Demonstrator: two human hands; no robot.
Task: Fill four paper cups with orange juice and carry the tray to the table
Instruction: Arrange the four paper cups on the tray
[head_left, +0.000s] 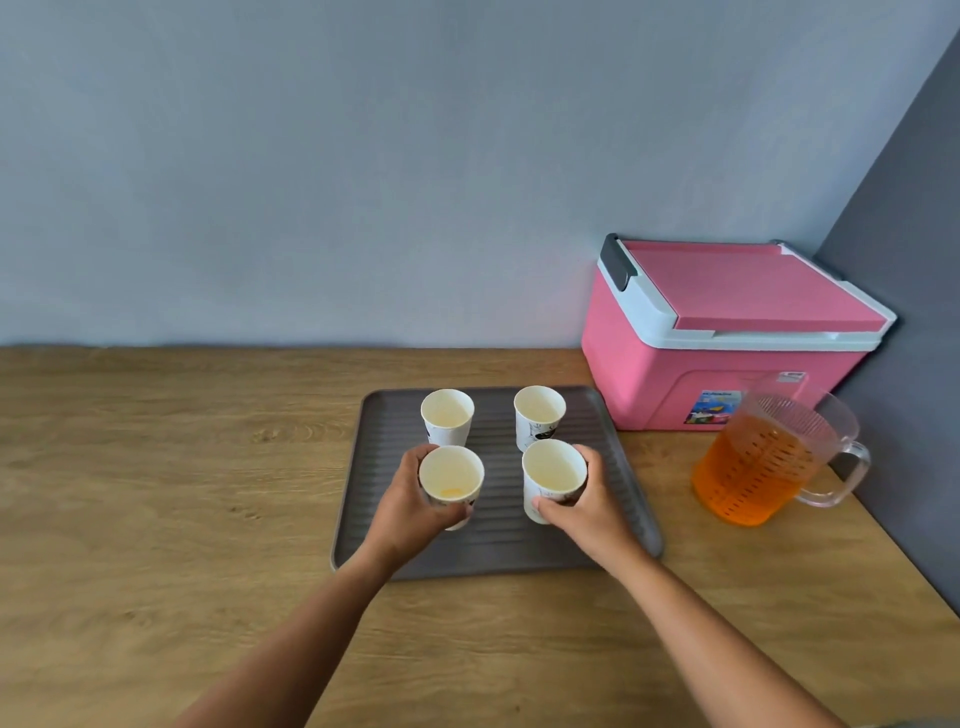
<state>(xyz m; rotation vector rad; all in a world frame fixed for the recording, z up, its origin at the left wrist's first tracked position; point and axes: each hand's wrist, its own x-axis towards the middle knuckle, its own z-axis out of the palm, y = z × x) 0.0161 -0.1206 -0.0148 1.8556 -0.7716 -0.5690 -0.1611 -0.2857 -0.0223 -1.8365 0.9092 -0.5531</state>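
Note:
A grey ribbed tray (631, 499) lies on the wooden counter. Two white paper cups stand upright at its back: a back left cup (447, 415) and a back right cup (539, 413). My left hand (408, 506) is wrapped around the front left cup (451, 475), which shows a small patch of orange at its bottom. My right hand (587, 506) grips the front right cup (553, 470). Both front cups are over the tray. A clear plastic pitcher (763, 462) about half full of orange juice stands to the right of the tray.
A pink cooler box (727, 332) with a white rim sits shut at the back right, against the grey-blue wall and the dark side wall (914, 312). The wooden counter (182, 493) stretches to the left of the tray.

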